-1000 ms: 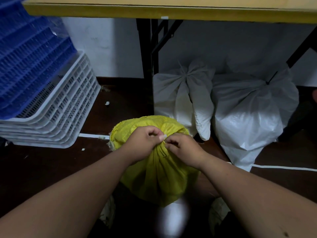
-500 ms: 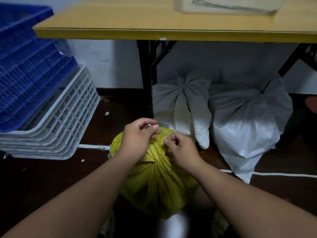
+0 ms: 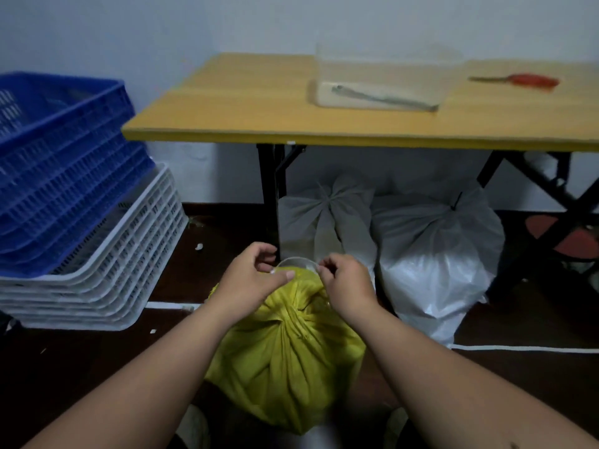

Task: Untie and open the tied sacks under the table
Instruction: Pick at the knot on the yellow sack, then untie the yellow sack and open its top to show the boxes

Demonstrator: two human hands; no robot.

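A yellow sack (image 3: 285, 361) stands on the dark floor in front of me, its neck gathered into folds. A thin pale tie (image 3: 296, 260) arcs above the neck between my two hands. My left hand (image 3: 252, 277) pinches one end of it at the sack's top left. My right hand (image 3: 345, 283) pinches the other end at the top right. Under the table stand two tied sacks: a grey-white one (image 3: 324, 222) and a shiny white one (image 3: 434, 254) with a dark tie.
The yellow-edged table (image 3: 246, 124) carries a clear plastic box (image 3: 382, 79) and a red-handled tool (image 3: 525, 81). Its black legs (image 3: 269, 196) stand just behind my hands. Stacked blue and white crates (image 3: 81, 228) fill the left. A red stool (image 3: 570, 234) sits far right.
My hands have drawn apart and lifted off the neck, pulling the tie into a loose arc. My view has tilted up, so the tabletop now shows.
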